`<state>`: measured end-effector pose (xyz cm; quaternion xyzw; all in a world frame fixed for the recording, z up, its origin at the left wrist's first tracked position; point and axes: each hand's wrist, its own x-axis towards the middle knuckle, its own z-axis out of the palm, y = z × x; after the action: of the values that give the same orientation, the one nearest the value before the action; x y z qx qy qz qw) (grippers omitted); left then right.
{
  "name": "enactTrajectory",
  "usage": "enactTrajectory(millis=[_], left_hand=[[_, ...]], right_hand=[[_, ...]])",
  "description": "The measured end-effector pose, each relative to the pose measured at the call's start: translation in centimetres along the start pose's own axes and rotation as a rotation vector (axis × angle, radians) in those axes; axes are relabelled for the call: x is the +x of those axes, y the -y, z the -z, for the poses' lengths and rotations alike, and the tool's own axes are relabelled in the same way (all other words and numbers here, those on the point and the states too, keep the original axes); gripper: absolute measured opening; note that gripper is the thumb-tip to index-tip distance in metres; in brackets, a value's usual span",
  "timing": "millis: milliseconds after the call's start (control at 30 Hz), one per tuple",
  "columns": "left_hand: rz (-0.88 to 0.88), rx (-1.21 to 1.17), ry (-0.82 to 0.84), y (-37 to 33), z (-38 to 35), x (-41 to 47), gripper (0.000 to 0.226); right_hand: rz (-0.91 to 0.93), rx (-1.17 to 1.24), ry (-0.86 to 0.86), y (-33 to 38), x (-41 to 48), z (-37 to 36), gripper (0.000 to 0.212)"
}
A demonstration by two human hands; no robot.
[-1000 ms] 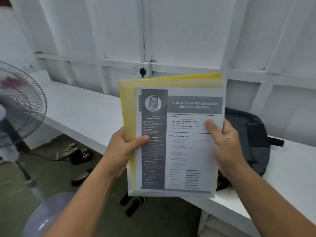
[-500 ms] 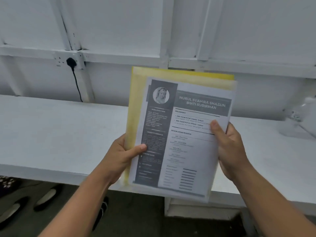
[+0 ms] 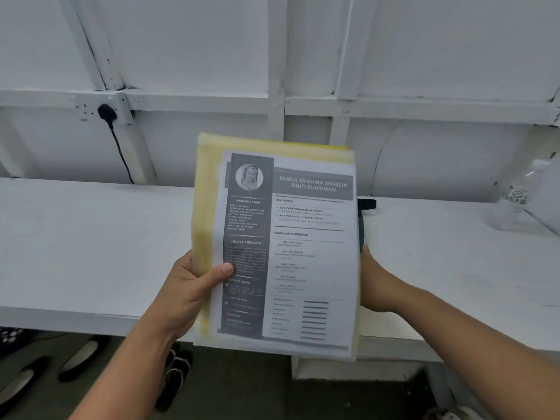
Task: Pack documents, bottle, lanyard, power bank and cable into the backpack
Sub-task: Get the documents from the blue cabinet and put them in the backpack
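I hold a stack of documents (image 3: 306, 253) upright over the white bench: a printed grey-and-white page in front of yellow sheets. My left hand (image 3: 194, 286) grips the stack's left edge, thumb on the front page. My right hand (image 3: 377, 283) is at the stack's right edge with its fingers hidden behind the paper, and its thumb is not on the front. A sliver of the dark backpack (image 3: 362, 228) and its black strap (image 3: 367, 204) show behind the documents. A clear plastic bottle (image 3: 525, 201) lies at the far right of the bench.
The white bench (image 3: 91, 244) runs along a white panelled wall. A black plug and cord (image 3: 106, 113) hang from a wall socket at the left. Several dark shoes (image 3: 174, 377) lie on the floor under the bench.
The view has swung right along the bench and then settled. My right thumb has left the front page and that hand has slipped behind the stack's right edge. My left hand keeps its hold.
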<state>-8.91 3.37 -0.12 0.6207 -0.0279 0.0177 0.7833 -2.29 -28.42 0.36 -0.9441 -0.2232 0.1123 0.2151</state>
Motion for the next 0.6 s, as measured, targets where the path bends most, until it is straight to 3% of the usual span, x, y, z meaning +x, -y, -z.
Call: enactTrajectory(millis=[100, 167, 267, 333, 400, 500, 600], left_hand=[[0.016, 0.011, -0.011, 0.3, -0.3, -0.4, 0.068], [0.022, 0.009, -0.004, 0.6, -0.5, -0.6, 0.063], [0.036, -0.001, 0.002, 0.8, -0.4, -1.1, 0.039], [0.059, -0.009, 0.008, 0.9, -0.1, -1.5, 0.026], [0.090, -0.012, 0.030, 0.9, 0.1, -2.0, 0.032], [0.149, -0.010, 0.052, 1.0, 0.0, -2.6, 0.066], [0.223, -0.038, 0.008, 2.1, -0.2, -2.8, 0.068]], right_hand=[[-0.138, 0.022, -0.099, -0.8, 1.6, 0.5, 0.043], [-0.118, 0.048, -0.079, -1.2, 2.7, 0.8, 0.023], [-0.103, 0.135, -0.083, -0.7, 3.6, 2.4, 0.053], [-0.094, 0.143, -0.167, 0.4, 4.0, 3.9, 0.058], [-0.058, 0.224, -0.274, 1.3, 5.3, 6.2, 0.049], [-0.080, 0.369, -0.341, 1.8, 8.4, 10.5, 0.029], [-0.065, 0.332, -0.414, 1.6, 10.8, 13.5, 0.011]])
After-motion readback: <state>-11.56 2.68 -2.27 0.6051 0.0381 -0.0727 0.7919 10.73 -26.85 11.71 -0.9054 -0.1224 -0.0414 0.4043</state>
